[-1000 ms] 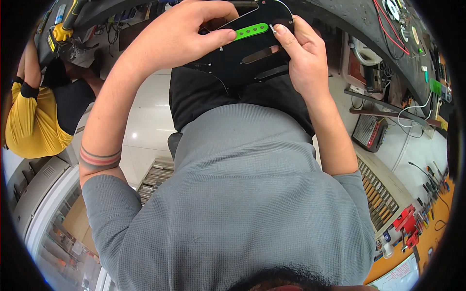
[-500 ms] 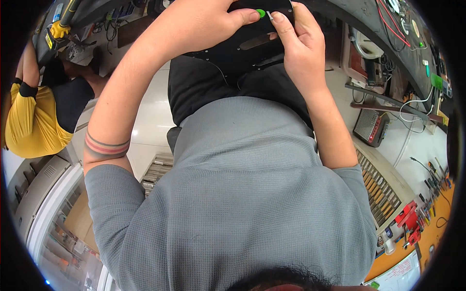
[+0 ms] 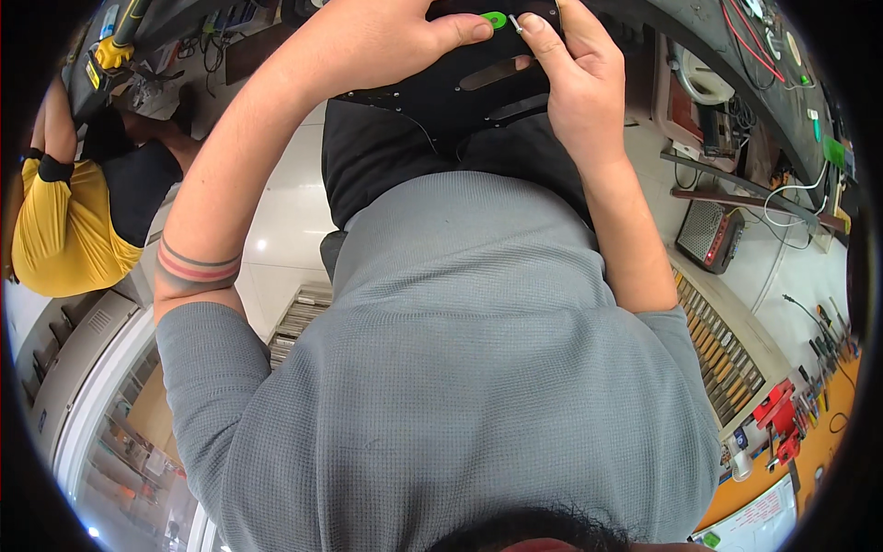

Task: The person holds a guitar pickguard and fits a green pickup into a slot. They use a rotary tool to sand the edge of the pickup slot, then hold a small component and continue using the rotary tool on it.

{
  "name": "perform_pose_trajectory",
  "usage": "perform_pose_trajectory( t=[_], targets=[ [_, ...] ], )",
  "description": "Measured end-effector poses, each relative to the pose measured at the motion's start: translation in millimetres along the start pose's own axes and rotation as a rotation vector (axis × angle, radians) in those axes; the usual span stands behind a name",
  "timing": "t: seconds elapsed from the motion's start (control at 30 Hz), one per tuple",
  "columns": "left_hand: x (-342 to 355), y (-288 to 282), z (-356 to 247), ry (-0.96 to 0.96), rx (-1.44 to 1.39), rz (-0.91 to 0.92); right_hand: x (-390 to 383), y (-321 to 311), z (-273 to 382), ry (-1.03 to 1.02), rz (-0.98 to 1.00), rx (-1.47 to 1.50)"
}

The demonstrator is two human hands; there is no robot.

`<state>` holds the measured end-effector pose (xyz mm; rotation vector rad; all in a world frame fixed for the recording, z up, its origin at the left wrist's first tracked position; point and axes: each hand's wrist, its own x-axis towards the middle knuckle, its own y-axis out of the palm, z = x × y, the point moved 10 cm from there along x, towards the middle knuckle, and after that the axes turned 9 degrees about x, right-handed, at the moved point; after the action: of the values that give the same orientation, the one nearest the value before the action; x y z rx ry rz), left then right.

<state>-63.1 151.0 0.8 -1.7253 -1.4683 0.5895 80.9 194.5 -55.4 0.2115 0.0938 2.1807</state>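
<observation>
A black flat panel [image 3: 432,97] with small screws along its edge and a long slot lies above my lap, its far part cut off by the top of the view. The thumb of my left hand [image 3: 414,37] presses beside a small green oval piece [image 3: 498,19] on the panel; the other fingers are mostly out of view. My right hand [image 3: 589,78] grips the panel's right side, with its thumb on top against a thin silver pin [image 3: 515,23]. A fingertip shows through the slot, so some fingers are underneath.
A person in a yellow top [image 3: 78,230] is at the left by the dark bench. On the right are a dark workbench [image 3: 782,120] with cables, a speaker-like box [image 3: 708,235], a drawer rack [image 3: 727,354], and a red vise-like tool [image 3: 782,419] on an orange bench.
The panel has shifted slightly, baring more of its slot. My right hand has moved a little to the right and down with it. My left thumb stays by the green piece.
</observation>
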Motion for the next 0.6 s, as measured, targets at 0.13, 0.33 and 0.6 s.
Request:
perform_pose_trajectory(
  t=[0.13, 0.33, 0.6],
  targets=[
    [4, 2, 5, -0.033, -0.039, 0.028, 4, -2, -5, 0.05, 0.041, 0.065],
    [11, 1, 4, -0.128, 0.01, 0.042, -1, -2, 6, -0.086, -0.055, -0.114],
    [4, 3, -3, 0.018, -0.103, -0.047, -8, -1, 16, -0.09, -0.051, -0.092]
  ],
)
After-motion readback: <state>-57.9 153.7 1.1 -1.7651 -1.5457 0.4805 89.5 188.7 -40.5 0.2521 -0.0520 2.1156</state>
